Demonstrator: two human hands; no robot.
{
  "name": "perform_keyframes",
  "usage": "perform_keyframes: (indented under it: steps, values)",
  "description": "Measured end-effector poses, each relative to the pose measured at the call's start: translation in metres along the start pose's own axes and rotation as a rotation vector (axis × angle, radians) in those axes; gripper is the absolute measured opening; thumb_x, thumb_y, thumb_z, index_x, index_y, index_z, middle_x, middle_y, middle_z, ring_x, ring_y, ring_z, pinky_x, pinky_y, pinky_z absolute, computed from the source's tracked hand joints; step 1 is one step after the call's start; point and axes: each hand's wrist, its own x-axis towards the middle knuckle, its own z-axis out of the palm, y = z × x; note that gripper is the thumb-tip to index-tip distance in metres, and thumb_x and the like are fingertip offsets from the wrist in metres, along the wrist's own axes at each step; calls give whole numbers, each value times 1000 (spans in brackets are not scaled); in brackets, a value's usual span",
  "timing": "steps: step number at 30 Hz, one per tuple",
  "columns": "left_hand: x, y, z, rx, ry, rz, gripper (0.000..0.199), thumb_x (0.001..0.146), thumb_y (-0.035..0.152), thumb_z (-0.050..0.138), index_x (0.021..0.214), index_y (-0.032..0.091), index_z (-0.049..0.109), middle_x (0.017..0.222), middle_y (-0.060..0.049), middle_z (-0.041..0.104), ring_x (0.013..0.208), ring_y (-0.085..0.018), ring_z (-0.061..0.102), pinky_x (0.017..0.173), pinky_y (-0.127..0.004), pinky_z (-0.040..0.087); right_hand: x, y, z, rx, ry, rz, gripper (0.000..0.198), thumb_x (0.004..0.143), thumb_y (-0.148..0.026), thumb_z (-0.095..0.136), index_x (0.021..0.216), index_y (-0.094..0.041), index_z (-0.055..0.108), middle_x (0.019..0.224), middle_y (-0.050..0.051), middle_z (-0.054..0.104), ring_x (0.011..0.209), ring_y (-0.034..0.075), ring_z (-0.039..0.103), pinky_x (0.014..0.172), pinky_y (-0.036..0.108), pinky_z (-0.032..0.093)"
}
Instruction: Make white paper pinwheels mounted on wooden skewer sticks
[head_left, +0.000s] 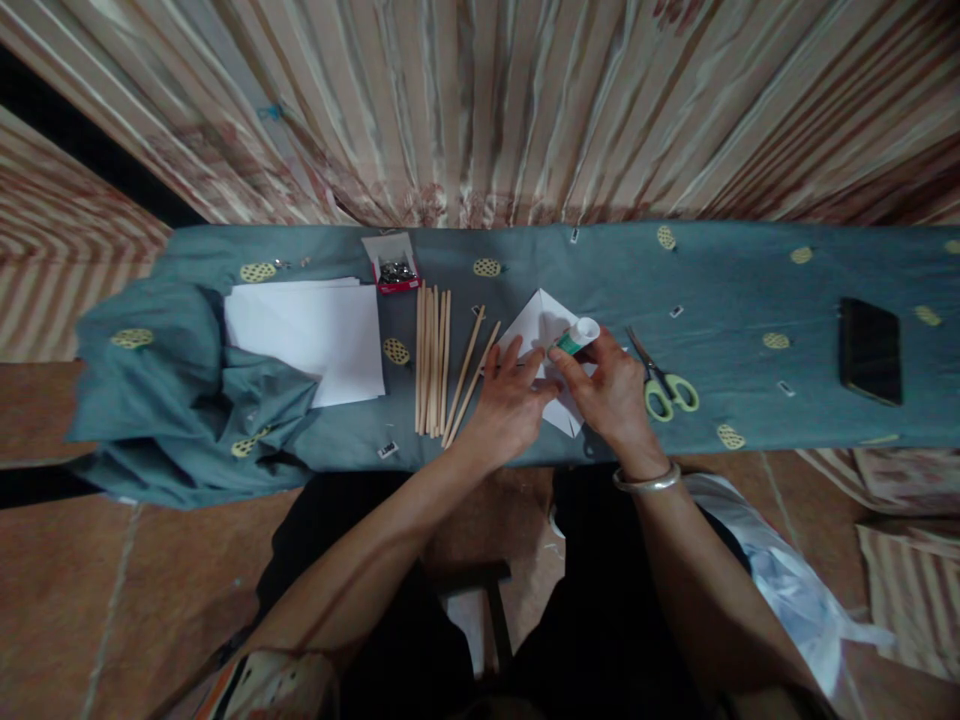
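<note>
Right hand [611, 395] pinched a small white-and-green glue tube [577, 338], probably light and squeezable; left hand [510, 400] lay open, pinning the flimsy folded white paper [541, 322].

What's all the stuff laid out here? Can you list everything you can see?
folded paper: one, white, centre of table under the hands
glue tube: one, white and green, in right hand
wooden sticks: a bundle plus two loose, tan, left of the folded paper
paper sheets: a stack, white, table left
small box: one, red and white, open, behind the sticks
scissors: one, green handles, right of hands
phone: one, black, far right
tablecloth: one, teal, patterned
left hand: pressing the paper
right hand: fingers around the tube
</note>
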Motion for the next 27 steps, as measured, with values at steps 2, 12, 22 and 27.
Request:
perform_keyframes:
  steps: [2,12,22,27]
  values:
    - [0,0,0,24,-4,5,33,87,11,54,113,22,71,148,-11,47,145,-38,28,118,-63,21,-1,0,0,-18,2,-23,41,88,-59,53,91,-19,63,76,7,70,72,24,66,66,35,48]
    - [-1,-1,2,39,1,9,37,85,12,56,117,24,69,147,-11,48,144,-37,31,117,-63,22,-6,2,-4,-57,-45,-64,41,92,-55,49,99,-17,62,84,12,71,78,27,67,70,38,50]
    - [-1,-1,0,46,12,28,35,87,13,55,116,25,69,145,-11,50,143,-38,32,115,-63,25,-8,8,-8,-48,-64,-36,34,90,-51,55,98,-18,61,85,10,71,79,26,68,71,38,51]
    - [-1,-1,0,41,16,20,38,86,12,56,120,26,68,146,-11,49,144,-37,31,115,-62,24,-8,10,-10,-85,-49,-29,35,90,-50,55,99,-17,62,83,10,71,78,26,68,71,38,51]
